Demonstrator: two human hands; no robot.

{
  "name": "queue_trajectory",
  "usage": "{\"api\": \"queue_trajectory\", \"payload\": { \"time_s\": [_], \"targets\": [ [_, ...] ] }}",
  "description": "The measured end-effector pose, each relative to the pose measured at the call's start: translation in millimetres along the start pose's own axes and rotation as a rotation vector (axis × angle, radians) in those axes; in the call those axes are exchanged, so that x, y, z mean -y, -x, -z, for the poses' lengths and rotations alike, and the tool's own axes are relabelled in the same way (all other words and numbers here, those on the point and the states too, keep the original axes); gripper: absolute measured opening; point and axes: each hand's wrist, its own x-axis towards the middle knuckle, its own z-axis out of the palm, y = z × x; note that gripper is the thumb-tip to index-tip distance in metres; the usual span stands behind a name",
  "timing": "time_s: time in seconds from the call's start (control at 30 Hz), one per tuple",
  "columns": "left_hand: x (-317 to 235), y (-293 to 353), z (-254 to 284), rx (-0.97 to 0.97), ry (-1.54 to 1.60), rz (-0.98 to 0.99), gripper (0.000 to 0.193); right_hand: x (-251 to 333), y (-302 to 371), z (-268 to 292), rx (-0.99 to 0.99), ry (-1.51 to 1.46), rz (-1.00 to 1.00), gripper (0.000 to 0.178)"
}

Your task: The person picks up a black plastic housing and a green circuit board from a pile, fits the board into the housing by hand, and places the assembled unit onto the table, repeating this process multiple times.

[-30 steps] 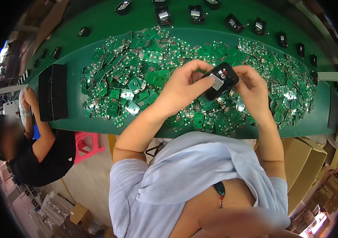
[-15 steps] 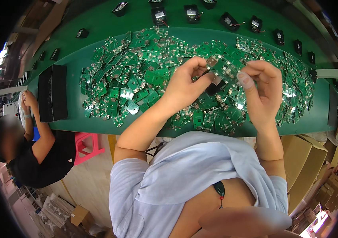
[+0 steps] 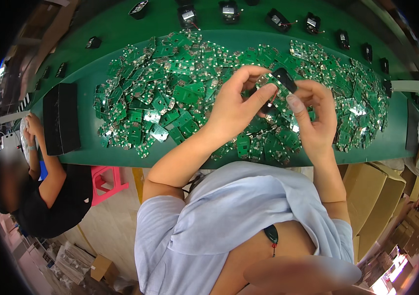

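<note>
Above a pile of loose green circuit boards (image 3: 187, 93), my two hands meet over one circuit board (image 3: 280, 91) with pale components. A glossy black rectangular part (image 3: 284, 79) lies against its upper right end; whether the two are joined I cannot tell. My left hand (image 3: 241, 103) is closed on the board, its thumb pressed on the near face and the fingers behind. At the right end, the bent thumb and fingers of my right hand (image 3: 315, 115) pinch the edge. A short reddish wire shows below my left thumb. Whatever sits behind the board is mostly hidden.
Several black housings (image 3: 188, 17) with silver blocks and thin wires stand along the green surface beyond the pile. A black box (image 3: 62, 118) bounds the pile's left. Another person (image 3: 37, 191) works at far left by a pink stool (image 3: 106, 184). Cardboard boxes (image 3: 374, 196) stand at right.
My right hand has moved slightly left and down, closer to my left hand. The circuit board has turned, my left thumb now presses on it, and the black part shows at its upper end.
</note>
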Motion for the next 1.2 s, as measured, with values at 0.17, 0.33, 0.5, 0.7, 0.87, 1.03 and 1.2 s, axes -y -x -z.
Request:
{"api": "queue_trajectory", "payload": {
  "time_s": [0.17,0.33,0.5,0.7,0.87,1.03,1.2],
  "targets": [
    [2,0,2,0.114,-0.233,0.104,0.025,4,-9,4,0.021,0.533,0.464,0.032],
    [3,1,-3,0.078,-0.3,0.011,0.024,-5,-10,6,0.03,0.595,0.688,0.027],
    [4,3,-2,-0.101,-0.241,-0.146,0.027,-5,-14,7,-0.021,0.536,0.602,0.018],
    [4,0,-6,-0.158,-0.618,-0.681,0.015,15,-20,11,0.064,0.777,0.659,0.012],
    [4,-2,-2,-0.135,-0.614,-0.673,0.011,17,-19,10,0.102,0.82,0.671,0.013],
    [-9,2,5,0.162,-0.13,0.088,0.011,-4,-16,7,0.095,0.42,0.596,0.017],
    [-9,5,10,0.269,-0.048,0.17,0.021,-7,-17,12,0.099,0.464,0.614,0.017]
  ]
}}
